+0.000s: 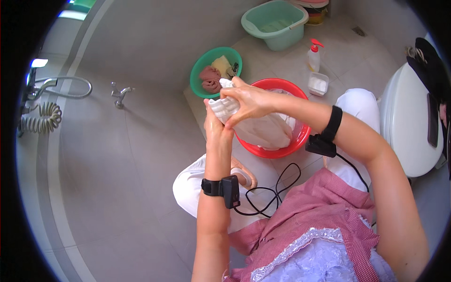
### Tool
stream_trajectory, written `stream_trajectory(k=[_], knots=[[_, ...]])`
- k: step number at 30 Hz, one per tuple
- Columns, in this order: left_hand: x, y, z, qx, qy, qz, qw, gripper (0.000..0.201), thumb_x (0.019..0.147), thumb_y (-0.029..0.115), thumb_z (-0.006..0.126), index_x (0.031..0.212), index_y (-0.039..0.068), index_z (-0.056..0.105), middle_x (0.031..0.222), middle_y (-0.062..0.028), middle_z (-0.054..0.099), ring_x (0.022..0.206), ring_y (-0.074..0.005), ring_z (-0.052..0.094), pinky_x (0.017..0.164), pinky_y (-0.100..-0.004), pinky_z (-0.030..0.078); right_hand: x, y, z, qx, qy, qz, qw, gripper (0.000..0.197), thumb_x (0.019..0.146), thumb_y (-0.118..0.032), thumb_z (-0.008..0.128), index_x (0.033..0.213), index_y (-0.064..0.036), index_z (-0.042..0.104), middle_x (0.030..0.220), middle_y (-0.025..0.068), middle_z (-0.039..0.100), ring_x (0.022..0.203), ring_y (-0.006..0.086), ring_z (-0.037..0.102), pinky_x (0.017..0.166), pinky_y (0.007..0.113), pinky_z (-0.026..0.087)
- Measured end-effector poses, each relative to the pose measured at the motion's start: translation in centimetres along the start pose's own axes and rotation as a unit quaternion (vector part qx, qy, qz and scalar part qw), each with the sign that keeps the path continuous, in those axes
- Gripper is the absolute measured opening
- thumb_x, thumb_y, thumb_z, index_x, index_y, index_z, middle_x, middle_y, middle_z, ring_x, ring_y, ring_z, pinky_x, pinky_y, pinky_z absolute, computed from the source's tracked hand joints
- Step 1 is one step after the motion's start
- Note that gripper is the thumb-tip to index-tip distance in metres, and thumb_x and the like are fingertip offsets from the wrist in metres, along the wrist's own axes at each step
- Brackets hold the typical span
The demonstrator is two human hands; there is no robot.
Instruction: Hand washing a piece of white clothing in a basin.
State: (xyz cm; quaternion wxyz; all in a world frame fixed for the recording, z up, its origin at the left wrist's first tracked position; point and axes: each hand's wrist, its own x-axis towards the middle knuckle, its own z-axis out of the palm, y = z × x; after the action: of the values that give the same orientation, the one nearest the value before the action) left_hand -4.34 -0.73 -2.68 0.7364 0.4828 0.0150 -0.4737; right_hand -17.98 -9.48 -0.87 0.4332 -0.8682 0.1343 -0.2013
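A wet white garment with a gathered, elastic-looking band [224, 109] is stretched between my two hands above the floor. My left hand [217, 126] grips one side of the band, its fingers partly hidden behind the cloth. From the other side my right hand [250, 99] pinches the band between thumb and fingers. The rest of the white garment [265, 132] hangs down into a red basin [274, 154], where more light cloth and some water show. Exactly what kind of garment it is, I cannot tell.
A green basin [193, 81] with pink and cream cloths stands beyond my hands. Farther back are a pale green tub [281, 41], a pump bottle [314, 61] and a small white container [318, 84]. A toilet [406, 122] is right; a wall tap [120, 96] is left. Black cables [268, 199] loop near my knees.
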Motion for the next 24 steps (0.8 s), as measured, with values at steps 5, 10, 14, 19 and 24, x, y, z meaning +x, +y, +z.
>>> stream_trajectory(k=[5, 10, 14, 19, 24], knots=[[0.0, -0.9, 0.2, -0.019, -0.041, 0.036, 0.998, 0.045, 0.103, 0.040, 0.040, 0.122, 0.001, 0.054, 0.123, -0.0103, 0.060, 0.109, -0.0231, 0.062, 0.092, -0.0409, 0.053, 0.4, 1.4, -1.2, 0.292, 0.052, 0.055, 0.953, 0.029, 0.075, -0.024, 0.071, 0.095, -0.0064, 0.059, 0.092, 0.0089, 0.060, 0.091, 0.0181, 0.058, 0.079, 0.032, 0.046], [-2.9, 1.2, 2.5, 0.024, 0.016, 0.088, 0.996, 0.053, 0.103, 0.044, 0.035, 0.124, -0.001, 0.054, 0.126, -0.0129, 0.059, 0.111, -0.0254, 0.061, 0.094, -0.0397, 0.050, 0.7, -0.1, -4.2, 0.433, 0.113, 0.102, 0.888, 0.018, 0.078, -0.008, 0.065, 0.091, -0.0088, 0.054, 0.086, 0.0015, 0.059, 0.083, 0.0115, 0.056, 0.074, 0.028, 0.045], [-3.4, 1.3, 2.8, 0.132, -0.039, 0.043, 0.990, 0.060, 0.100, 0.053, 0.037, 0.121, 0.001, 0.058, 0.124, -0.0108, 0.059, 0.113, -0.0236, 0.058, 0.096, -0.0388, 0.046, 0.2, -0.1, -6.4, 0.515, 0.091, 0.043, 0.851, 0.025, 0.078, -0.002, 0.061, 0.098, -0.0108, 0.049, 0.088, 0.0005, 0.058, 0.083, 0.0118, 0.057, 0.073, 0.027, 0.046], [-3.3, 0.6, 3.2, 0.083, -0.269, 0.061, 0.958, 0.058, 0.097, 0.052, 0.047, 0.134, 0.008, 0.050, 0.131, -0.0066, 0.055, 0.125, -0.0171, 0.047, 0.103, -0.0346, 0.038, 0.8, -0.4, -7.1, 0.544, 0.084, 0.057, 0.833, 0.028, 0.078, -0.002, 0.060, 0.101, -0.0124, 0.048, 0.091, 0.0002, 0.056, 0.087, 0.0122, 0.056, 0.077, 0.028, 0.045], [-5.4, 2.9, 4.2, 0.077, -0.307, 0.054, 0.947, 0.056, 0.097, 0.046, 0.050, 0.138, 0.008, 0.045, 0.133, -0.0060, 0.053, 0.126, -0.0159, 0.047, 0.105, -0.0346, 0.037, 0.9, 0.2, -8.2, 0.482, 0.173, 0.072, 0.856, 0.028, 0.077, -0.005, 0.060, 0.101, -0.0129, 0.047, 0.091, 0.0003, 0.054, 0.089, 0.0110, 0.053, 0.081, 0.027, 0.042]])
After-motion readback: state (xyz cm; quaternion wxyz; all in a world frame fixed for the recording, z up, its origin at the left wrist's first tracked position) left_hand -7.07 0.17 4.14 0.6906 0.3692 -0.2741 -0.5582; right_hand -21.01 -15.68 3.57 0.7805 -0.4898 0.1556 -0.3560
